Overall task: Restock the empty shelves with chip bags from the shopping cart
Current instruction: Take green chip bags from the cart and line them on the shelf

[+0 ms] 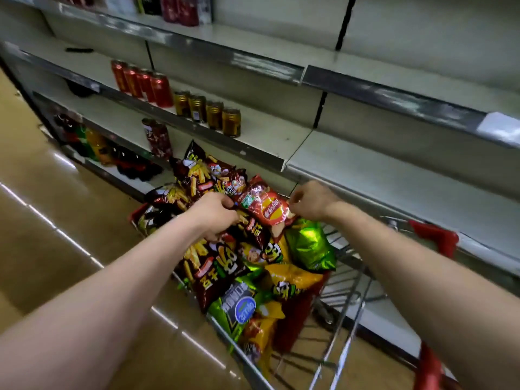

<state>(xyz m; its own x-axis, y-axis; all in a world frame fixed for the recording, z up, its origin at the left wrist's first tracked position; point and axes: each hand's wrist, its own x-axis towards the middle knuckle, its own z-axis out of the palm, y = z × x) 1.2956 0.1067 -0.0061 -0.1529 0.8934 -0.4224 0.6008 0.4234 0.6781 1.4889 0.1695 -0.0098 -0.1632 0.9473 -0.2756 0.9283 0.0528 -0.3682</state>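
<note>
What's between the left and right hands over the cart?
Head view: a red chip bag spans the gap; the left hand holds its left edge, the right hand pinches its right corner.

Over the cart, heaped with bags, the left grip and right grip pinch a red bag by its two ends. Cans stand on the shelves at far left.

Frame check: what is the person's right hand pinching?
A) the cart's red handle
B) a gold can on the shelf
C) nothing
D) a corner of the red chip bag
D: the right hand has its fingers pinched on a corner of the red chip bag, above the shopping cart.
</note>
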